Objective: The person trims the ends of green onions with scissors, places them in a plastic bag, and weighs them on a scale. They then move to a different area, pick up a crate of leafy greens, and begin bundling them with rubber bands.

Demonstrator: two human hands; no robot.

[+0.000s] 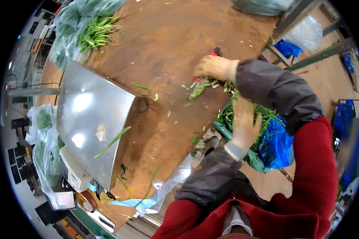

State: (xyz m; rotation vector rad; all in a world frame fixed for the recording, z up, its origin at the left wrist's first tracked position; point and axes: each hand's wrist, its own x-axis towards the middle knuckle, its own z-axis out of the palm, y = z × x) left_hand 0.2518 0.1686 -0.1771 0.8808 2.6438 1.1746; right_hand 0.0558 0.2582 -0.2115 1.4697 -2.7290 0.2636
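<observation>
My right hand (217,67), in a pale glove, is closed round a red-and-black-handled tool (215,52) over the brown tabletop (163,51). Its blade or tip is hidden, so I cannot tell its exact kind. Cut green stem pieces (199,88) lie just below that hand. Nearer my body, my left hand (244,121), also gloved, has its fingers stretched and thumb apart, over leafy green trimmings (263,115) at the table's edge. I see nothing held in it. A blue plastic bag (276,145) and a dark green bag (256,161) surround the trimmings.
A metal weighing scale (93,109) with a white display unit (73,171) stands at the left. Beyond it, a bunch of leafy greens (97,34) lies beside green plastic bags (70,24). Metal frame bars (295,20) rise at the far right. Stray stems litter the table.
</observation>
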